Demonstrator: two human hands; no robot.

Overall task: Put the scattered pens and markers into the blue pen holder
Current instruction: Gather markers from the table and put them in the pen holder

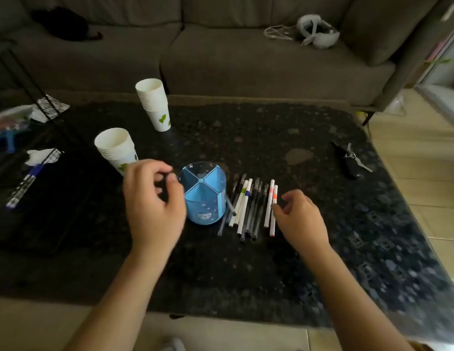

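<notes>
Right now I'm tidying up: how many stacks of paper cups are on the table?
2. One stack stands at the table's far side near the sofa; the other is nearer, just beyond the left hand.

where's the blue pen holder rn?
Head view: the blue pen holder stands centre-table, between the left hand and the row of pens on its right, near the closer paper cup stack.
</notes>
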